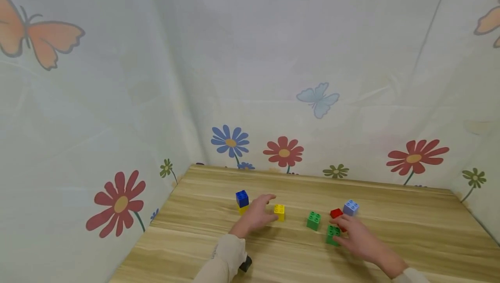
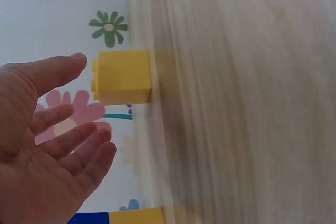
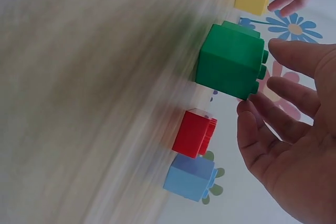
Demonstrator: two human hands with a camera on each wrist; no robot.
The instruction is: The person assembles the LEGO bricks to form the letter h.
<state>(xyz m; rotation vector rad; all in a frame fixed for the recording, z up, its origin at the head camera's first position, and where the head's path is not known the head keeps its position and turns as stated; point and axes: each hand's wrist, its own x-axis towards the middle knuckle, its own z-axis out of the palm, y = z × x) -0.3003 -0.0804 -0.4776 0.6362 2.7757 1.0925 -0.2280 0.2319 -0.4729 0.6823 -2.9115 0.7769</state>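
My left hand [image 1: 255, 217] is over the table, its fingers spread and its palm holding nothing. Close to its thumb stands a yellow toy building brick [image 2: 123, 77]. Behind that hand, a dark blue brick [image 1: 242, 198] sits on another yellow brick [image 1: 243, 209]. With fingers apart, my right hand [image 1: 361, 240] reaches over a green brick [image 3: 231, 61]; thumb and fingertips are right at its studded top. A red brick [image 3: 192, 135], partly covered by that hand in the head view, lies beside a light blue brick [image 3: 190, 177]. Another green brick [image 1: 314, 221] stands between the hands.
The wooden-patterned table [image 1: 289, 261] meets a pale curtain [image 1: 273, 57] printed with flowers and butterflies at its back and sides. A small black object [image 1: 245, 264] shows by the left sleeve [image 1: 224, 257].
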